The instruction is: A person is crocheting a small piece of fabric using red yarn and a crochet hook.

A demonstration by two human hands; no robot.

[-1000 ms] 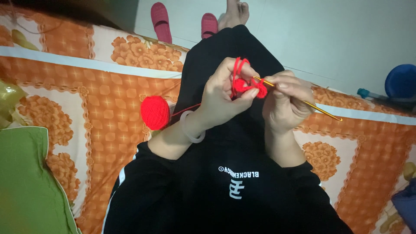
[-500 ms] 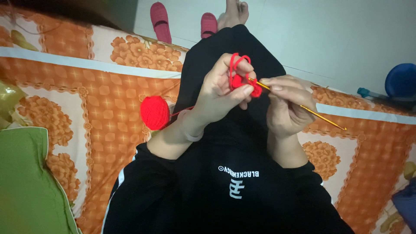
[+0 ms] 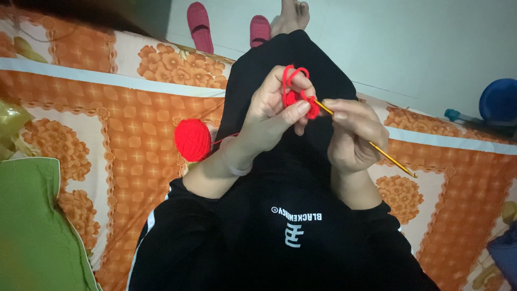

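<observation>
Holding the small red crochet piece [image 3: 298,97] pinched in the left hand [image 3: 272,110], the person has drawn the gold crochet hook [image 3: 371,144], gripped in the right hand [image 3: 353,134], slightly back, suggesting another stitch forming, yarn ball [image 3: 193,139] resting left.

I count one ball of red yarn [image 3: 193,139] on the bed, one small red crochet piece [image 3: 297,97] and one gold crochet hook [image 3: 377,148]. Two hands are mine: left hand [image 3: 274,110], right hand [image 3: 353,134]. Two pink slippers [image 3: 200,24] sit on the floor, one green pillow [image 3: 32,226] beside me.
</observation>
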